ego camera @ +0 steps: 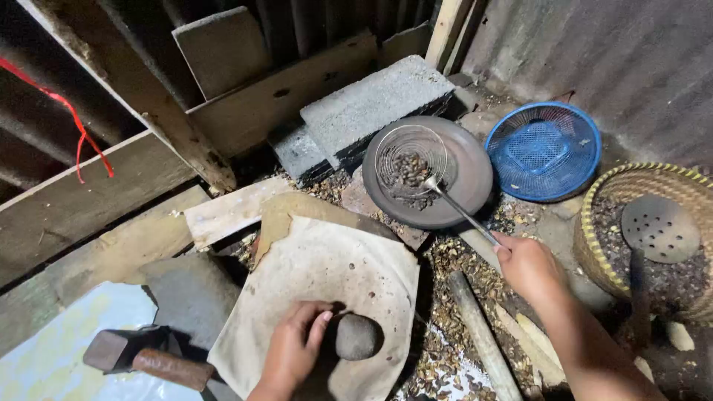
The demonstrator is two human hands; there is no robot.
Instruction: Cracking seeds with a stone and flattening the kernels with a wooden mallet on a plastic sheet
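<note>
My left hand (293, 349) rests on a dirty cloth (327, 275) spread over a flat slab, fingers curled against a round grey stone (358, 336). My right hand (529, 266) grips the metal handle of a wire-mesh skimmer (410, 162). The skimmer's basket holds dark roasted kernels and sits in a round dark pan (468, 186).
A blue plastic sieve basket (544, 151) lies right of the pan. A woven basket (594, 238) with dark kernels and a perforated metal ladle (659, 229) stands at far right. Shell fragments litter the ground. A hammer (148, 358) lies at lower left; concrete blocks (375, 100) and planks behind.
</note>
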